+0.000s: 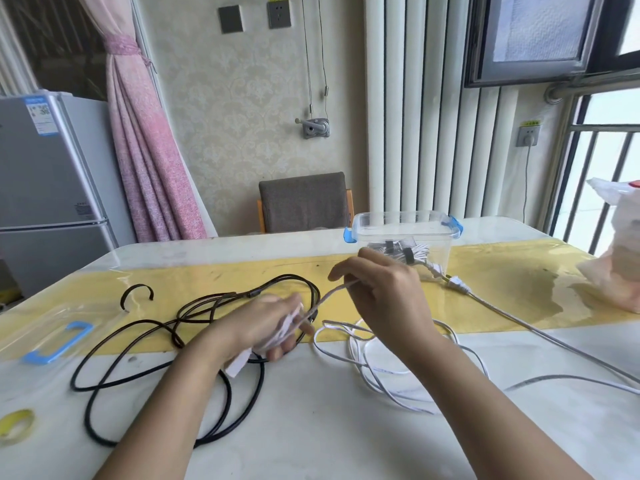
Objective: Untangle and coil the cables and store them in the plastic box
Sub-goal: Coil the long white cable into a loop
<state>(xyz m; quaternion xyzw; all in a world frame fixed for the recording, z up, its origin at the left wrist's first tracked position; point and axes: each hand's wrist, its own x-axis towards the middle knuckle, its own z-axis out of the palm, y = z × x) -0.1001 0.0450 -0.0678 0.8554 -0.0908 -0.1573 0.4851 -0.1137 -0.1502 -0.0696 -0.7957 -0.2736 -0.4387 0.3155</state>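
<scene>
White cable (330, 298): thin and pale. One strand is stretching taut between the two hands, and the slack is lying in loose loops on the table (311, 438) under the right forearm.

Left hand (266, 323): fingers are curling round a small bundle of white loops and gripping it just above the tabletop. A flat white end is poking out below the wrist.

Right hand (377, 289): it is hovering higher, pinching the taut strand between thumb and fingertips, with the other fingers bent.

Black cable (291, 276): thicker, sprawling in crossing loops to the left and passing under the left arm.

Grey cable (459, 286): its plug is lying beside the plastic box (433, 237) and its cord is trailing off to the right edge.

The box is clear with blue clips, sitting open at the far side of the table. Strapped cable bundles (405, 252) are showing inside. Its lid (57, 342), which has a blue handle, is lying flat at the left.

Writing: a blue sticker (38, 114) is showing on the fridge (45, 174), and yellow tags are sitting above the wall sockets (278, 13). All are too small to read.

Surface: pale tabletop with a yellow runner (502, 271) across it. A yellow tape roll (15, 426) is lying near the left corner and a plastic bag (620, 254) is sitting at the right.

Room: pink curtain (145, 150), brown chair (304, 202), white radiator (415, 116), barred window on the right.
</scene>
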